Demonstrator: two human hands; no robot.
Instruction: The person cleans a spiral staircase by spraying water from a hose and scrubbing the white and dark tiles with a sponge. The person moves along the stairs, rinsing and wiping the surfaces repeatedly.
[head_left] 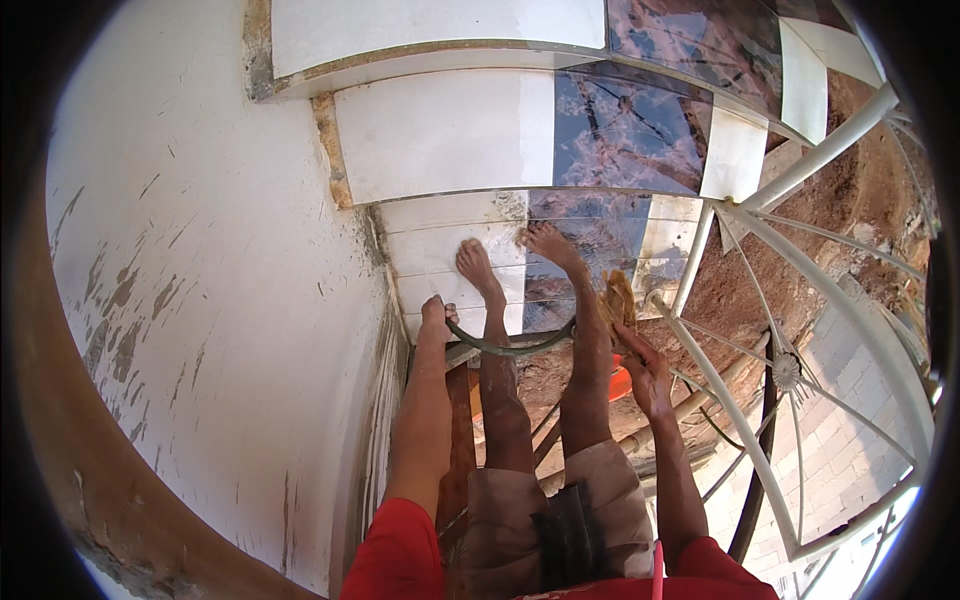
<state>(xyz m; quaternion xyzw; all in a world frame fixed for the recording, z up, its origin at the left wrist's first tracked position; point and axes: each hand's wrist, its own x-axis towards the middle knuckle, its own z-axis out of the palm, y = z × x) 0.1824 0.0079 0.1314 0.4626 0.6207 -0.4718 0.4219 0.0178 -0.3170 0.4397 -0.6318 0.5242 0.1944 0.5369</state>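
In the head view, the person's left hand (438,312) is closed around one end of the hose (510,350), so the grip here is grasping. The hose is dark green and makes a low curve. It crosses in front of the left shin, and at the right shin it goes out of sight; I cannot tell where the rest of it lies.

To the right of the hose, past the right shin, is the right hand (648,368). Its fingers point to the upper left, and their tips meet the lower part of a yellow-brown pad (618,296). If these fingers are clenched on the pad or only lie against it, I cannot tell. The pad is just beside the right shin.

Above the hose, both bare feet (478,262) rest on tiles, and farther above the hose there are the steps (445,135), partly white and partly dark marbled. To the left of the hose rises a white wall (240,300) with dark smears. To its right, well apart, stands a railing (830,150) of pale pipes, with reddish earth (745,262) near it. Below the hose are the shorts (608,500) and the red sleeves (398,555).
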